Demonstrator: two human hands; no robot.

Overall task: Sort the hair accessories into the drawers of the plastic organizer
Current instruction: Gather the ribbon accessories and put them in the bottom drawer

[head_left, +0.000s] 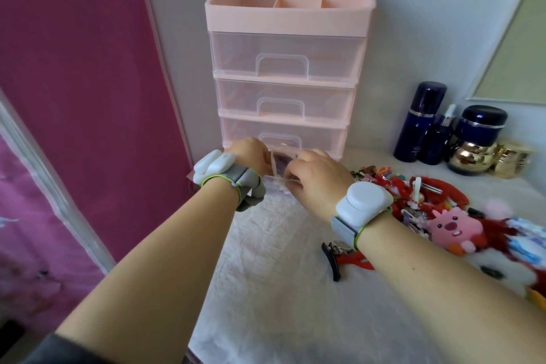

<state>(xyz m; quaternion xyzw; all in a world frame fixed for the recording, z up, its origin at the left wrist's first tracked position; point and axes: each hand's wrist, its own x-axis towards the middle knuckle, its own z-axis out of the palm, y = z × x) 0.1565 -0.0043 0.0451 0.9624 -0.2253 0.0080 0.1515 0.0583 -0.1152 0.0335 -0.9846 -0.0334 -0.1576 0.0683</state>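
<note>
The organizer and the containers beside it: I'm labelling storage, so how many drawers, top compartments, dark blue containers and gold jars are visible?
Drawers of the organizer: 4, the lowest mostly hidden by the hands
Top compartments: 5
Dark blue containers: 3
Gold jars: 1
Total: 13

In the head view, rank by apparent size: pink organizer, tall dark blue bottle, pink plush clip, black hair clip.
1. pink organizer
2. tall dark blue bottle
3. pink plush clip
4. black hair clip
The clips lie nearer the camera, so their order is unsure.

Both hands (317,176) grip the organizer's (288,18) bottom drawer (277,179).
</note>
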